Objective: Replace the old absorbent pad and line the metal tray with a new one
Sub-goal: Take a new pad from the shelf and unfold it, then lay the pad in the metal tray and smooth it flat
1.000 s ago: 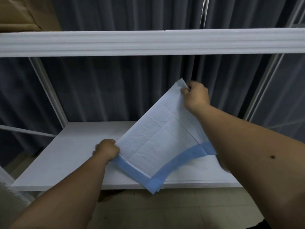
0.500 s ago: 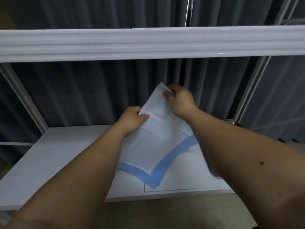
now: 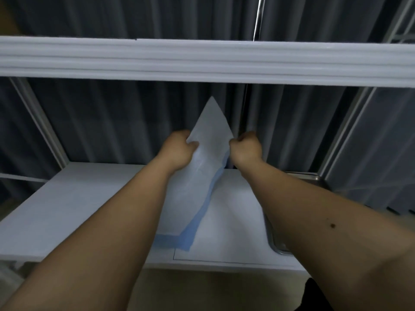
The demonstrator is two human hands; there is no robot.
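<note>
A white absorbent pad (image 3: 202,171) with a blue border hangs above the white shelf (image 3: 78,209), its top corner pointing up and its blue bottom corner low near the shelf's front. My left hand (image 3: 178,149) grips the pad's left edge. My right hand (image 3: 246,149) grips its right edge with curled fingers. The two hands are close together at the same height. A metal tray (image 3: 275,241) shows only as a corner and rim at the right, mostly hidden behind my right forearm.
A white upper shelf rail (image 3: 202,61) crosses the view above my hands. Dark grey curtains (image 3: 112,122) hang behind the rack. White frame posts (image 3: 42,122) stand at both sides. A thin rectangular outline (image 3: 224,259) marks the shelf near its front edge.
My left hand rose from the pad's lower left corner to the upper left edge. Both hands came close together, and the pad folded narrower and hangs more upright.
</note>
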